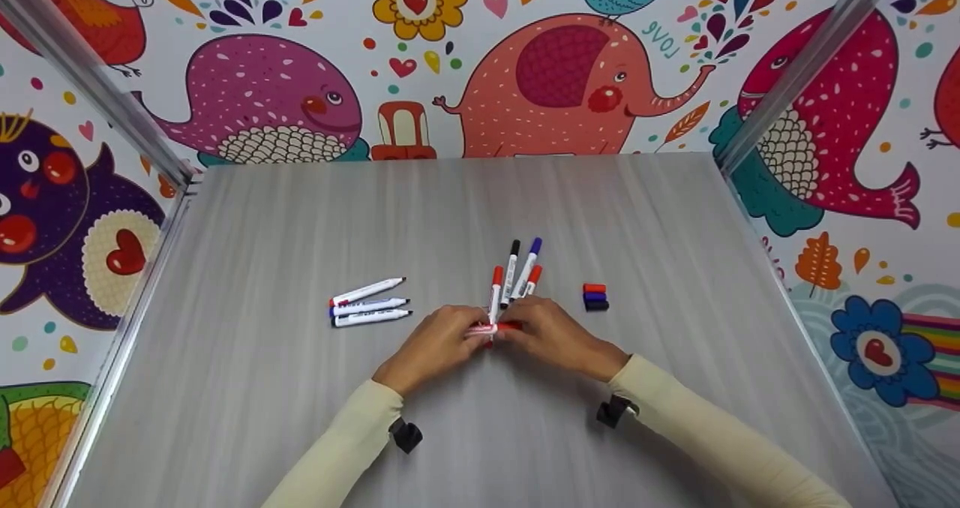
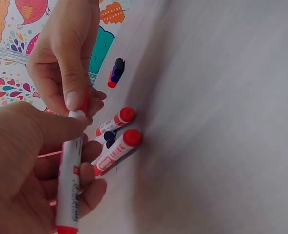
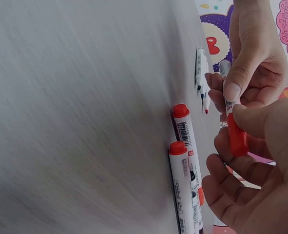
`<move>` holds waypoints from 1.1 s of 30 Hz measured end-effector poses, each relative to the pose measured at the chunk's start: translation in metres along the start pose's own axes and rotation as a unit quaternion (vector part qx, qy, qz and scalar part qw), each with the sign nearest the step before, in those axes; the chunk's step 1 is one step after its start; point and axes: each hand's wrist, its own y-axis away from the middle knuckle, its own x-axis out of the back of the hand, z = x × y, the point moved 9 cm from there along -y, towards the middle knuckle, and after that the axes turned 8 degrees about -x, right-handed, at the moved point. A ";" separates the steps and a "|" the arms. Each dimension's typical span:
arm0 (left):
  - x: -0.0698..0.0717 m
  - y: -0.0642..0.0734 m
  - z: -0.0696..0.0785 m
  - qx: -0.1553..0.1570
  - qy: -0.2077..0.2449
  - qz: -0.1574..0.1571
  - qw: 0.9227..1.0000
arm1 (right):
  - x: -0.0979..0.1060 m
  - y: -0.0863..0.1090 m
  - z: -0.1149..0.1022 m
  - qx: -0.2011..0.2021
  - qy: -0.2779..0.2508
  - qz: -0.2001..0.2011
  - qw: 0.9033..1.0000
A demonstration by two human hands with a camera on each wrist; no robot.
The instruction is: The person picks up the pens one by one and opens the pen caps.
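Between both hands lies a white marker [image 2: 69, 187] with a red end and a red cap [image 3: 237, 136]. My left hand [image 1: 442, 339] grips its barrel, thumb along the top. On the cap, the thumb and fingers of my right hand [image 1: 559, 335] pinch. Whether the cap is fully seated cannot be told; fingers cover part of the join. Just beyond the hands, several capped markers lie close together: a red one [image 1: 496, 289], a black one [image 1: 511, 268], a blue one [image 1: 529, 264] and another red one [image 1: 533, 278].
Left of the hands, three uncapped markers [image 1: 373, 317] lie side by side, tips pointing right. To the right sit three loose caps in a row: red [image 1: 594, 288], blue [image 1: 595, 297] and black [image 1: 597, 306]. The grey tabletop [image 1: 300, 223] meets patterned walls at its back and sides.
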 end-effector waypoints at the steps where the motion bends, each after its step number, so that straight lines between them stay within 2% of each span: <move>1: 0.000 0.000 0.000 0.000 0.001 -0.001 1.000 | 0.000 0.000 0.000 0.000 -0.001 -0.002 1.000; 10: -0.002 0.001 0.002 -0.002 0.020 -0.023 1.000 | -0.003 0.000 -0.003 -0.011 -0.006 -0.039 0.999; 17: 0.000 -0.001 0.008 -0.038 0.027 -0.031 0.998 | -0.003 -0.002 -0.008 0.007 -0.008 -0.061 0.998; 25: 0.002 -0.001 0.010 -0.059 0.034 -0.060 0.996 | -0.004 -0.002 -0.010 0.000 -0.022 -0.094 0.995; 33: 0.006 -0.001 0.016 -0.086 0.044 -0.071 0.993 | 0.000 -0.001 -0.014 0.010 -0.027 -0.089 0.996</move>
